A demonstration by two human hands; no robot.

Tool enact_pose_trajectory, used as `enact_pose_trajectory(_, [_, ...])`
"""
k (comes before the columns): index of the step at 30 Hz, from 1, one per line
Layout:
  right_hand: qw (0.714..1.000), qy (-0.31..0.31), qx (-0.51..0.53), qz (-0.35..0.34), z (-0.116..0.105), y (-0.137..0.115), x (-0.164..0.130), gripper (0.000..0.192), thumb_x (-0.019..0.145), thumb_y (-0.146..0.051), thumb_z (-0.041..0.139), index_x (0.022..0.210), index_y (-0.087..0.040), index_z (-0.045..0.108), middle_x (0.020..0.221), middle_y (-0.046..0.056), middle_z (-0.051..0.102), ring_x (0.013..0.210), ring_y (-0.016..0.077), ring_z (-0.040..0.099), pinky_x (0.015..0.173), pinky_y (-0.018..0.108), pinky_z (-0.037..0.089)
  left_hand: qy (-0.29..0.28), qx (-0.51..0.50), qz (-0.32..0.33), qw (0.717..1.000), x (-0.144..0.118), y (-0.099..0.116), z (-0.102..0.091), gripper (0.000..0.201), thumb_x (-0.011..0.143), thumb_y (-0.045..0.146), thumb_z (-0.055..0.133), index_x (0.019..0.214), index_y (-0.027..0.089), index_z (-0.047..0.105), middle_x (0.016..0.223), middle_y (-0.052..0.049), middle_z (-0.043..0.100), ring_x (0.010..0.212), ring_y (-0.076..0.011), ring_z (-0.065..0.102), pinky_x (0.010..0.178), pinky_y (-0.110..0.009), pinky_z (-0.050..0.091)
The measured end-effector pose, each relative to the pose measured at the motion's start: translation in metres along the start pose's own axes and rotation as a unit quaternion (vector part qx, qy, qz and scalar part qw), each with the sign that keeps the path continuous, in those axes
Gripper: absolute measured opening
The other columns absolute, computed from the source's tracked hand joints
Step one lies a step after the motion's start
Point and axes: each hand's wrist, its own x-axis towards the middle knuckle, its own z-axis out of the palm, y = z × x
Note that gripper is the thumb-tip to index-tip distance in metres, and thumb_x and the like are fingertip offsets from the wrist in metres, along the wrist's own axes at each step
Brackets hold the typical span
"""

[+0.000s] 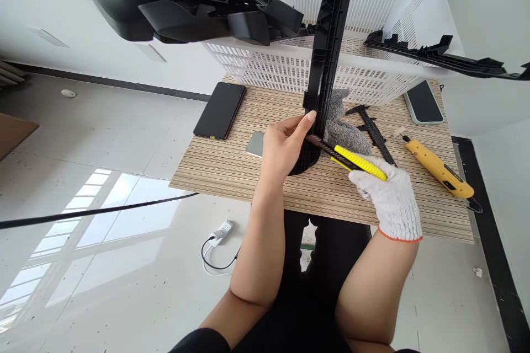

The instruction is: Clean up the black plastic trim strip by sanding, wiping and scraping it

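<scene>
Left hand (284, 146), bare, closed around the lower end of a long black plastic trim part (327, 55) that stands nearly upright with its rounded foot on the striped wooden tabletop (232, 168). Right hand (391, 198), in a white knit glove with an orange cuff, gripping a yellow utility knife (358, 161) whose tip meets the part's lower edge just beside the left thumb. A grey glove (343, 127) lies directly behind the part. A white slatted plastic basket (364, 74) stands at the far edge of the table, with another black trim piece (447, 58) across its rim. Black caliper (375, 132) and a second yellow knife (441, 170) lie to the right; black smartphone (220, 110) to the left; second phone (423, 102) at the far right
</scene>
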Motion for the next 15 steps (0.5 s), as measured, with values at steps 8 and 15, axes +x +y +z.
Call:
enact_pose_trajectory(8, [1.000,0.024,-0.018,0.003,0.0018,-0.0030,-0.0021,0.040,0.060,-0.036,0.084,0.093,-0.016,0.077,0.048,-0.005,0.052,0.044,0.0077,0.043,0.039,0.020,0.036,0.006,0.002,-0.005,1.000,-0.0006,0.0001,-0.0008,0.044,0.080,0.060,0.065,0.067,0.019,0.071,0.055,0.003,0.035,0.054,-0.0085,0.035,0.054,-0.022,0.039])
enact_pose_trajectory(15, [0.999,0.023,-0.028,-0.004,0.0020,-0.0032,-0.0025,0.043,0.059,-0.037,0.085,0.096,-0.017,0.078,0.047,-0.005,0.052,0.044,0.0077,0.043,0.040,0.020,0.037,0.002,0.004,0.000,1.000,-0.0001,0.0001,-0.0010,0.043,0.080,0.059,0.065,0.067,0.018,0.069,0.057,0.003,0.035,0.055,-0.0089,0.037,0.053,-0.022,0.039])
